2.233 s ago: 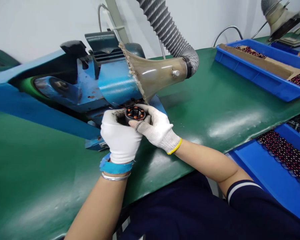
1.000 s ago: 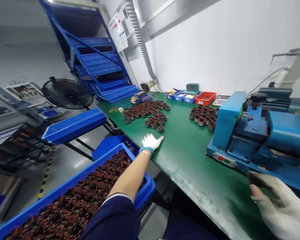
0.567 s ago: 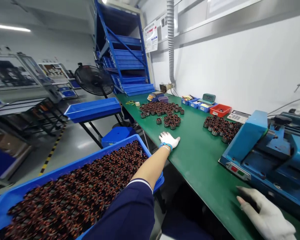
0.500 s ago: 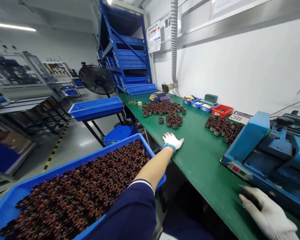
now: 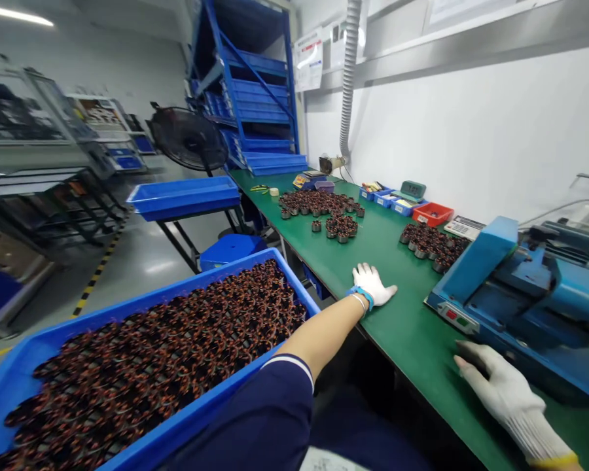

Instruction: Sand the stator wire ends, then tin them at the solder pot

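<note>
My left hand (image 5: 373,285), in a white glove with a blue band at the wrist, lies with fingers spread on the green tabletop (image 5: 319,261). It holds nothing. Beyond it stands a small group of copper-wound motor stators (image 5: 341,227), with a larger cluster of stators (image 5: 319,203) behind. At the lower right, my right hand (image 5: 500,386), also gloved, rests by the front of a blue machine (image 5: 530,327). Its thumb and fingers are curved and apart, with nothing visible between them. Another group of stators (image 5: 432,245) sits between the machine and the wall.
A large blue tray (image 5: 196,284) packed with stators stands left of the table, beside my left arm. Farther back are another blue tray (image 5: 184,196), a black fan (image 5: 189,137) and a blue shelving rack (image 5: 265,118). A red bin (image 5: 432,214) and a calculator (image 5: 464,227) line the wall side.
My left hand has slid right and nearer along the tabletop, fingers still spread. My right hand has shifted slightly left and up in view, beside the machine. The camera view has also shifted slightly.
</note>
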Action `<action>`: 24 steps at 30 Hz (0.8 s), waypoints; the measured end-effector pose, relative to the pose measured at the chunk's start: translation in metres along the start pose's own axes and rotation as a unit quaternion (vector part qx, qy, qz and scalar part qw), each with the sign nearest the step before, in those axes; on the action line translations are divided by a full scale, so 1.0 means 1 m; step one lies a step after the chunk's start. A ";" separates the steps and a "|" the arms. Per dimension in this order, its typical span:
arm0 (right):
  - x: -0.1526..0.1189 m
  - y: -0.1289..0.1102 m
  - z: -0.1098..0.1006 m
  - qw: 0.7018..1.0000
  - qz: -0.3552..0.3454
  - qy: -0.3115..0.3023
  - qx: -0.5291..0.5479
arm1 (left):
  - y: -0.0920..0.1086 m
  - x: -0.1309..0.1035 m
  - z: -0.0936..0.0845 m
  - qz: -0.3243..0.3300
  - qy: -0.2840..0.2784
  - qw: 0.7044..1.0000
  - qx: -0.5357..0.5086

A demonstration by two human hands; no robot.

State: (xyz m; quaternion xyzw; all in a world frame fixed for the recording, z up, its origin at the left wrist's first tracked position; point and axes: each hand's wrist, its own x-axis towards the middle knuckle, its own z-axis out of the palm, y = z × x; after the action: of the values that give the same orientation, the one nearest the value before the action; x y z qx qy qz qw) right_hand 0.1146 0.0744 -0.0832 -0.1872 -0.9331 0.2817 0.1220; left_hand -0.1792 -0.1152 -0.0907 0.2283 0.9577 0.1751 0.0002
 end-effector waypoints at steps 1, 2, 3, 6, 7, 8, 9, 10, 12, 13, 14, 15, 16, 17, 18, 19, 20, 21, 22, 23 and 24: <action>-0.002 -0.007 -0.002 1.000 0.002 0.005 -0.008 | 0.002 0.000 0.000 0.003 0.002 1.000 0.000; -0.005 -0.014 -0.004 1.000 -0.002 0.005 -0.018 | 0.003 0.001 0.002 0.007 0.003 1.000 0.000; -0.008 -0.021 -0.005 0.999 -0.012 -0.001 -0.029 | 0.005 0.003 0.003 0.012 0.005 1.000 -0.001; -0.014 -0.035 -0.005 0.999 -0.003 -0.012 -0.035 | 0.013 0.021 0.012 0.029 0.012 0.999 -0.007; -0.016 -0.037 -0.004 0.999 0.004 -0.015 -0.038 | 0.016 0.031 0.015 0.035 0.013 0.999 -0.011; -0.018 -0.038 -0.003 0.999 0.012 -0.017 -0.041 | 0.019 0.043 0.019 0.040 0.016 0.999 -0.015; -0.020 -0.038 -0.002 0.999 0.020 -0.020 -0.043 | 0.023 0.057 0.022 0.042 0.018 0.999 -0.020; -0.022 -0.039 -0.002 0.998 0.026 -0.022 -0.045 | 0.026 0.072 0.024 0.040 0.020 0.999 -0.026; -0.026 -0.039 -0.002 0.998 0.031 -0.029 -0.043 | 0.033 0.104 0.028 0.026 0.028 0.999 -0.038; -0.028 -0.040 -0.002 0.998 0.028 -0.033 -0.044 | 0.036 0.120 0.030 0.018 0.033 0.998 -0.045; -0.029 -0.040 -0.001 0.998 0.022 -0.036 -0.046 | 0.039 0.137 0.032 0.011 0.041 0.998 -0.052; -0.029 -0.039 -0.001 0.998 0.013 -0.039 -0.050 | 0.042 0.152 0.035 0.008 0.048 0.997 -0.059; -0.029 -0.038 0.000 0.998 0.004 -0.039 -0.055 | 0.045 0.167 0.037 0.010 0.056 0.996 -0.067; -0.028 -0.037 0.001 0.998 -0.006 -0.036 -0.060 | 0.048 0.182 0.041 0.017 0.063 0.995 -0.074; -0.026 -0.036 0.002 0.998 -0.014 -0.029 -0.063 | 0.051 0.195 0.044 0.027 0.067 0.994 -0.081; -0.024 -0.034 0.004 0.998 -0.018 -0.019 -0.062 | 0.054 0.206 0.047 0.039 0.068 0.993 -0.086; -0.023 -0.032 0.005 0.998 -0.020 -0.009 -0.059 | 0.057 0.217 0.050 0.052 0.067 0.992 -0.089; -0.021 -0.030 0.006 0.998 -0.021 0.002 -0.054 | 0.060 0.226 0.053 0.063 0.063 0.992 -0.091; -0.019 -0.029 0.007 0.999 -0.020 0.011 -0.047 | 0.062 0.234 0.055 0.072 0.057 0.992 -0.091; -0.018 -0.028 0.007 0.999 -0.018 0.019 -0.040 | 0.064 0.240 0.057 0.077 0.051 0.992 -0.090; -0.017 -0.028 0.007 0.999 -0.018 0.024 -0.031 | 0.065 0.245 0.058 0.079 0.045 0.992 -0.089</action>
State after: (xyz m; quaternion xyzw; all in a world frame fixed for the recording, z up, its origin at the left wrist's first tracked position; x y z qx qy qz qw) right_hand 0.1198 0.0426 -0.0753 -0.1808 -0.9415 0.2454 0.1435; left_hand -0.3655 0.0659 -0.1033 0.2947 0.9162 0.2691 -0.0361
